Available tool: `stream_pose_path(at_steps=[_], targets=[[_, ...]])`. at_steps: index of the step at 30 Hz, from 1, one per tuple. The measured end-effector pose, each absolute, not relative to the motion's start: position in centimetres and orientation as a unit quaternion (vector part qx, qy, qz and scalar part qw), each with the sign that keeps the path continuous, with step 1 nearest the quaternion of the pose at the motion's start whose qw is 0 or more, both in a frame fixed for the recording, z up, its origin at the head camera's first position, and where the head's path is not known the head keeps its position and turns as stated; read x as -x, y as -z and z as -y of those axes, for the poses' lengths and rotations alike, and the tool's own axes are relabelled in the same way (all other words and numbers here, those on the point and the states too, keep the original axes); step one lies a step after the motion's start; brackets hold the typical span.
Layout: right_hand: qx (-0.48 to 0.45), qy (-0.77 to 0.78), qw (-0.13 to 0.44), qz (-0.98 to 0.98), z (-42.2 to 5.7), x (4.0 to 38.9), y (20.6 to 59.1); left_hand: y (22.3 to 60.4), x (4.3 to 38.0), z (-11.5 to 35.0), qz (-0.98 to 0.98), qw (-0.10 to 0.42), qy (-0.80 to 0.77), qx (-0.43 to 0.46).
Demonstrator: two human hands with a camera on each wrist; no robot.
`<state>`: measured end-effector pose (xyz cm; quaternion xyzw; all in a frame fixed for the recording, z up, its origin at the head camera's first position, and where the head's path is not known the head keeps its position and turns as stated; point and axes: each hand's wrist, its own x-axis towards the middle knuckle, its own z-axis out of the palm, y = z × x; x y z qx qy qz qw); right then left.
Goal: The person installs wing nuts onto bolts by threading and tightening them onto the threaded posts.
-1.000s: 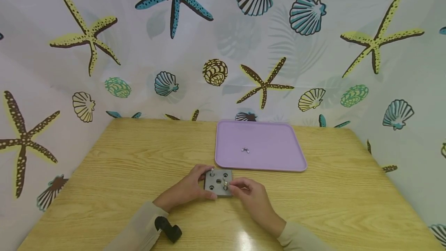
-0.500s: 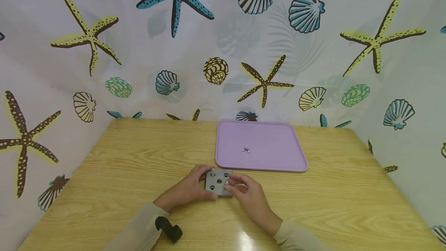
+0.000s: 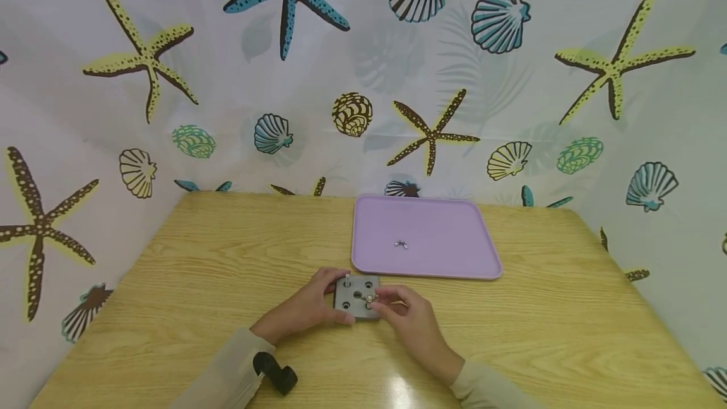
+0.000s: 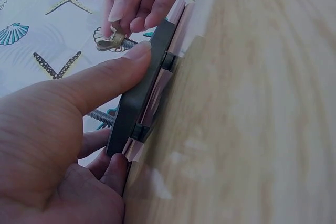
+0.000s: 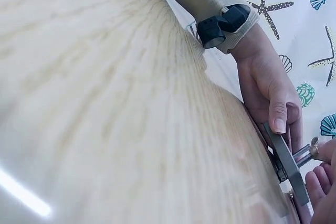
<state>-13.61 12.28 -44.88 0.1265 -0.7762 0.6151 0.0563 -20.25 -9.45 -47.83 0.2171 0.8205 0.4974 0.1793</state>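
Note:
A square grey metal plate [image 3: 358,309] with several holes lies in front of the tray. My left hand [image 3: 309,305] grips it by its left side, thumb on the near edge and fingers at the far corner. One bolt [image 3: 348,281] stands bare at the far left hole. On a second threaded bolt [image 4: 129,44], at the near right hole, sits a brass-coloured wing nut [image 4: 112,42]. My right hand [image 3: 413,324] has thumb and forefinger at this wing nut, pinching it. In the left wrist view, bolt heads [image 4: 169,60] show under the plate.
A lilac tray [image 3: 431,264] stands behind the plate, and another wing nut [image 3: 401,244] lies in it. The wooden table [image 3: 227,232] ends at a curtain [image 3: 318,68] printed with shells and starfish. A black camera mount [image 3: 275,373] is on the left sleeve.
My right fingers shift around the wing nut, closing in over it and then drawing back slightly right, and its wings now show at a different angle. The left hand and plate stay put.

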Motion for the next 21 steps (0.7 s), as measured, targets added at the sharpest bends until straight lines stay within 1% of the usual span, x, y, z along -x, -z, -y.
stream_pose_path(at_steps=[11, 18, 21], targets=[[-0.118, -0.625, 0.030, 0.771, -12.75, 13.32, 44.94, 47.78, 20.28, 9.22, -0.820, 0.180, -0.496, -0.219], [-0.117, -0.641, 0.049, 0.757, -12.31, 13.82, 45.21, 47.86, 20.43, 9.20, -0.817, 0.182, -0.501, -0.219], [-0.110, -0.643, 0.045, 0.757, -12.29, 14.28, 45.83, 47.74, 20.45, 9.18, -0.817, 0.184, -0.502, -0.214]])
